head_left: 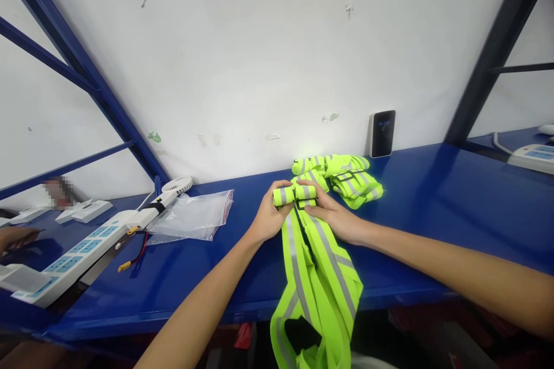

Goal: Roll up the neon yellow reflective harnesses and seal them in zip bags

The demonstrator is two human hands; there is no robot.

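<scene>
A neon yellow reflective vest (pixel 329 277) with grey stripes is rolled up at its far end, and its loose part hangs over the table's front edge. My left hand (pixel 272 210) is closed around the left end of the roll. On the right end, my right hand (pixel 331 210) grips the same roll, its fingers behind and thumb in front. Just beyond my hands, touching one another, lie several rolled or folded yellow bundles (pixel 357 187) with grey stripes and dark trim.
The blue table (pixel 415 207) meets a white wall. A dark-screened device (pixel 383 134) leans there. Leftward are clear plastic bags (pixel 194 216), a small white fan (pixel 177 185), cables with yellow connectors (pixel 124 266) and a long power strip (pixel 82 253). Another person's hand (pixel 17 237) shows far left.
</scene>
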